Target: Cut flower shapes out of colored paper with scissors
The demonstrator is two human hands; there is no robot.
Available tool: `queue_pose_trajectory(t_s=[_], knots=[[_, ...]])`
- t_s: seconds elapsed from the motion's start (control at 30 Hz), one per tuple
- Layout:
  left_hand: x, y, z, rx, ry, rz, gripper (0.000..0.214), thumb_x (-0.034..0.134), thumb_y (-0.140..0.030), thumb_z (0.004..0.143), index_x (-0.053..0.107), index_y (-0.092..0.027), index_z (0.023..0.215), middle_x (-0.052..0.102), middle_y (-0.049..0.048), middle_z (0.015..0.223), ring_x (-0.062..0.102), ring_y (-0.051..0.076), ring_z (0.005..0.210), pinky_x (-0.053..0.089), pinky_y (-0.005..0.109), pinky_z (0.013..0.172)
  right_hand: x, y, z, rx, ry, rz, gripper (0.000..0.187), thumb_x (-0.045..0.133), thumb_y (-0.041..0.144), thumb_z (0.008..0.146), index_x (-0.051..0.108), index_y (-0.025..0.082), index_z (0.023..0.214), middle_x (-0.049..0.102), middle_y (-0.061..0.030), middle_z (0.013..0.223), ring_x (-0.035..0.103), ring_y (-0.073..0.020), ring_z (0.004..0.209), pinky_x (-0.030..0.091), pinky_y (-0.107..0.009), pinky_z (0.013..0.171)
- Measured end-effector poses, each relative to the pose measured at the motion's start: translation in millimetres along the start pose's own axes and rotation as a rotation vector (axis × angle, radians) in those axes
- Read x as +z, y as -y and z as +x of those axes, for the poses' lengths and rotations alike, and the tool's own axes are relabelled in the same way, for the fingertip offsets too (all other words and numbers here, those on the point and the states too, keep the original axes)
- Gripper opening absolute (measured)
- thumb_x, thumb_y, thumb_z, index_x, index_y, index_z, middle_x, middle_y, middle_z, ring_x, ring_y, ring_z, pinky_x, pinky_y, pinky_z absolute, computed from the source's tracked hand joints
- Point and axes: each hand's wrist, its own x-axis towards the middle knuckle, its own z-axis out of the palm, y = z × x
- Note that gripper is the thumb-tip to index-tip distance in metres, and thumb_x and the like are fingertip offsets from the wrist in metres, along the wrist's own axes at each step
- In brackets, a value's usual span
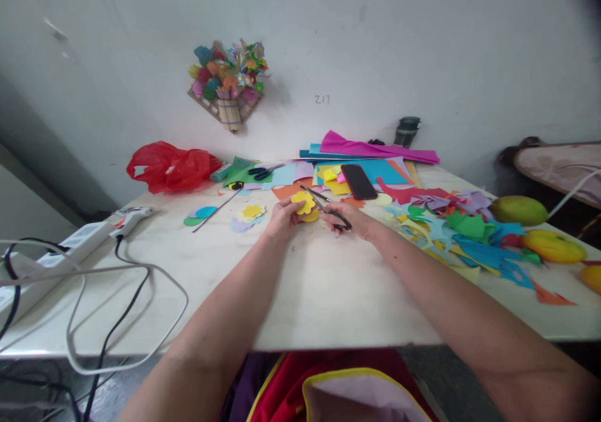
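My left hand [283,216] pinches a yellow paper flower [304,203] with scalloped edges, above the middle of the table. More yellow paper shows just below it. In my right hand [350,217] is a pair of scissors [323,204] with dark handles, its blades pointing left and lying close to the flower's right edge. Whether the blades touch the paper I cannot tell. Left of my hands lie cut yellow and lilac paper flowers [252,212]. Farther left are blue and green paper circles [205,212] beside a thin dark stick [216,211].
Behind my hands lie a phone [359,181], coloured paper sheets [385,170] and a second pair of scissors [265,171]. Paper scraps [474,228] and mangoes [554,247] sit at right. A red plastic bag [171,166], power strip [70,250] and loose cables [136,287] occupy the left.
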Motion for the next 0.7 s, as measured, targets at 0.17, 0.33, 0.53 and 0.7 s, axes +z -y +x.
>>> queue_pose_trajectory(t_s=[0.17, 0.33, 0.53, 0.7], knots=[[-0.5, 0.2, -1.3, -0.023, 0.032, 0.035, 0.021, 0.078, -0.014, 0.059, 0.069, -0.009, 0.077, 0.073, 0.0107, 0.077, 0.072, 0.024, 0.075, 0.059, 0.034, 0.072, -2.9, -4.6, 1.6, -0.035, 0.001, 0.001, 0.027, 0.074, 0.035, 0.076, 0.057, 0.016, 0.082, 0.061, 0.0025, 0.056, 0.054, -0.0070, 0.041, 0.028, -0.015, 0.032], [0.3, -1.5, -2.1, -0.056, 0.027, 0.055, 0.021, 0.081, -0.014, 0.059, 0.067, -0.008, 0.073, 0.071, 0.0072, 0.073, 0.067, 0.016, 0.064, 0.058, 0.028, 0.065, -3.5, -6.3, 3.0, -0.048, 0.017, -0.011, 0.027, 0.074, 0.036, 0.076, 0.056, 0.016, 0.082, 0.063, 0.0018, 0.058, 0.055, -0.0073, 0.041, 0.025, -0.016, 0.032], [1.2, -2.4, -2.2, -0.074, 0.012, 0.075, 0.020, 0.081, -0.013, 0.060, 0.067, -0.008, 0.073, 0.070, 0.0071, 0.073, 0.066, 0.014, 0.064, 0.057, 0.024, 0.058, -3.2, -4.0, 1.7, -0.052, 0.025, -0.004, 0.028, 0.075, 0.036, 0.075, 0.055, 0.016, 0.079, 0.063, 0.0007, 0.058, 0.055, -0.0075, 0.041, 0.026, -0.016, 0.032], [-0.2, -1.6, -0.8, -0.071, 0.004, 0.072, 0.018, 0.079, -0.012, 0.060, 0.068, -0.008, 0.074, 0.070, 0.0069, 0.072, 0.064, 0.013, 0.060, 0.055, 0.022, 0.053, -3.2, -2.4, 0.4, -0.050, 0.031, -0.019, 0.028, 0.075, 0.034, 0.075, 0.056, 0.016, 0.082, 0.063, 0.0010, 0.058, 0.054, -0.0075, 0.040, 0.026, -0.016, 0.032]])
